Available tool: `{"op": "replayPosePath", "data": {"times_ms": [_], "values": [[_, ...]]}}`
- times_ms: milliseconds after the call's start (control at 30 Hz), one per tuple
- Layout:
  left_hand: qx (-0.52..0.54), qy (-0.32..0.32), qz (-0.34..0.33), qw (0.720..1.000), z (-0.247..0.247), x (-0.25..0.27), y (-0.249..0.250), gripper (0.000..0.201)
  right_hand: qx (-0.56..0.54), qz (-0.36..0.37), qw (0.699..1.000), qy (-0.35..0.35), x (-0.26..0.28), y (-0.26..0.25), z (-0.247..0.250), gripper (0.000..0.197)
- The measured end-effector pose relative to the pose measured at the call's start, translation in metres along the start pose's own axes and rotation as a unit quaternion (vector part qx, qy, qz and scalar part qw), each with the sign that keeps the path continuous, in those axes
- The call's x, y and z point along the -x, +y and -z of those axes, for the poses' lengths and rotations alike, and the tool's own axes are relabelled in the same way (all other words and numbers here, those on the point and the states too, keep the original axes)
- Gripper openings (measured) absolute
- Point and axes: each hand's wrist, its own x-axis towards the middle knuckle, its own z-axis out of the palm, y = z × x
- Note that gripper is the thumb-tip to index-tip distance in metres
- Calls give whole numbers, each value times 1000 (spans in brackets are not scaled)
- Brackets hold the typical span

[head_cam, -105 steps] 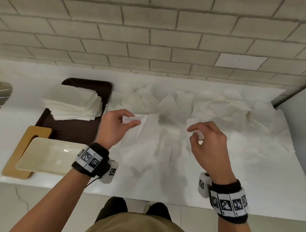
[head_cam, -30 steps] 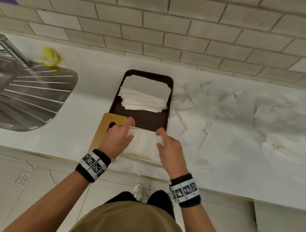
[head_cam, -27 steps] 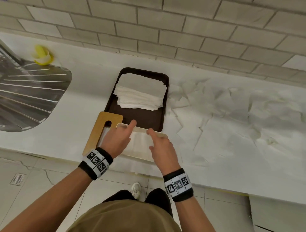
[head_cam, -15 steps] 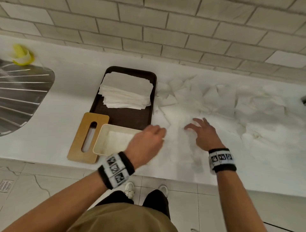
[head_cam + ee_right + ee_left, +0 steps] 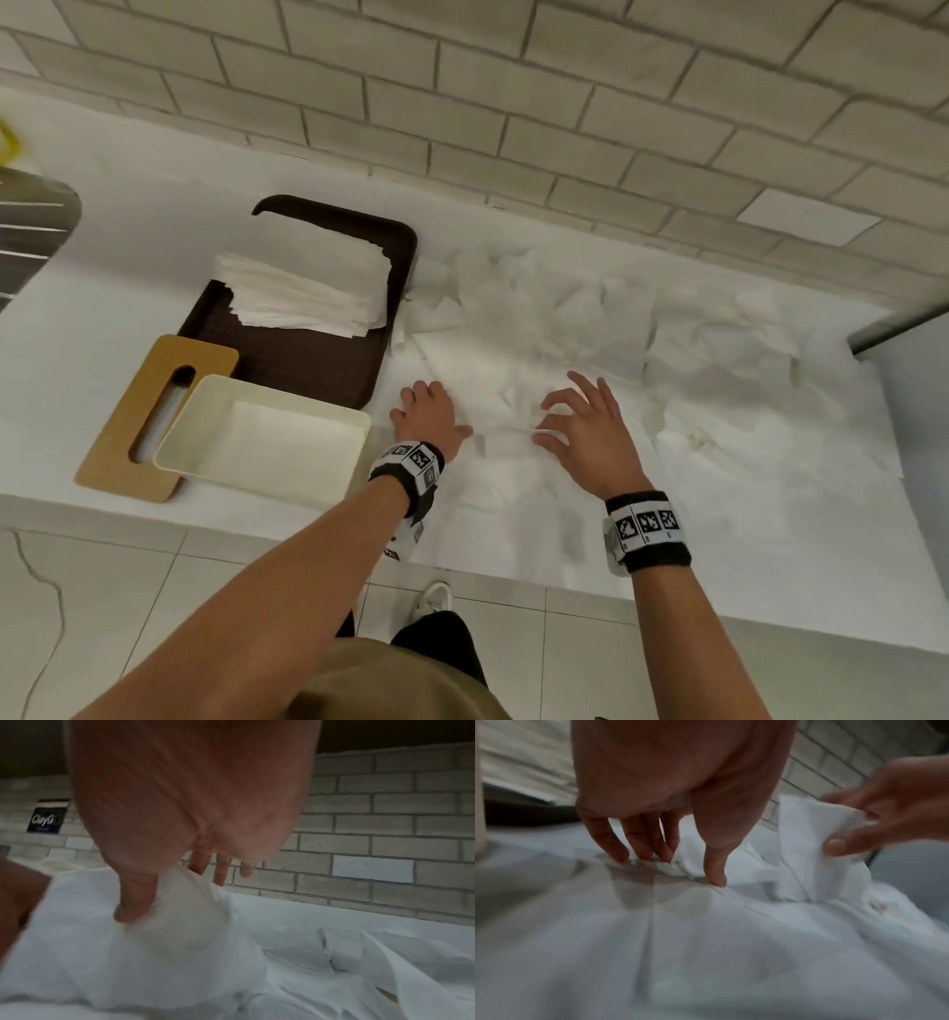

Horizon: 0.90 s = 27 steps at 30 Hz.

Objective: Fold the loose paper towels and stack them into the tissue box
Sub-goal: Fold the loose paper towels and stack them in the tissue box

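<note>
Loose white paper towels [image 5: 616, 329] cover the counter on the right. My left hand [image 5: 426, 406] presses straight fingers down on the towels just right of the cream tissue box [image 5: 287, 398]; its fingertips [image 5: 618, 856] touch the paper. My right hand [image 5: 549, 421] pinches one paper towel [image 5: 800, 850] between thumb and fingers and lifts its edge. In the right wrist view, the thumb [image 5: 128, 908] lies on the raised towel [image 5: 154, 933]. A folded towel [image 5: 282, 442] lies inside the box.
A wooden lid with a slot [image 5: 133, 426] lies under the box's left side. Behind it, a brown tray [image 5: 298, 360] carries a stack of flat towels [image 5: 308, 282]. A steel sink [image 5: 31, 226] is at far left. A brick wall backs the counter.
Both hands left the tissue box, where they laid a folded towel, and moved right onto the loose pile. The right hand now pinches a fresh towel while the left presses down.
</note>
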Motion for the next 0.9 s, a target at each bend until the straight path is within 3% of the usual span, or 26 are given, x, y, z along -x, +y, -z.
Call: {"op": "replayPosePath", "data": {"times_ms": [100, 167, 233, 333, 467, 567, 700, 800, 900], "values": [[117, -11, -6, 993, 3, -2, 5, 53, -65, -17, 996, 51, 8, 4, 23, 11], [223, -2, -35, 974, 15, 6, 7, 32, -150, -39, 986, 56, 10, -4, 42, 13], [299, 13, -61, 952, 39, 21, 11, 33, -241, -62, 967, 59, 11, -20, 62, 12], [344, 70, -102, 931, 93, 55, 4, 37, -348, -109, 927, 83, 9, -50, 78, 16], [377, 163, -81, 908, 150, 103, -60, 14, -407, -135, 899, 88, -4, -88, 73, 13], [366, 198, 3, 909, 167, 123, -119, 16, -438, -118, 889, 69, -17, -124, 72, 10], [296, 191, 96, 931, 153, 117, -186, 24, -458, -84, 884, 34, -46, -178, 72, 10], [268, 161, 126, 941, 133, 102, -215, 25, -440, -47, 897, -25, -75, -221, 64, 15], [250, 125, 99, 955, 130, 100, -225, 35, -382, 12, 917, -113, -108, -266, 42, 15]]}}
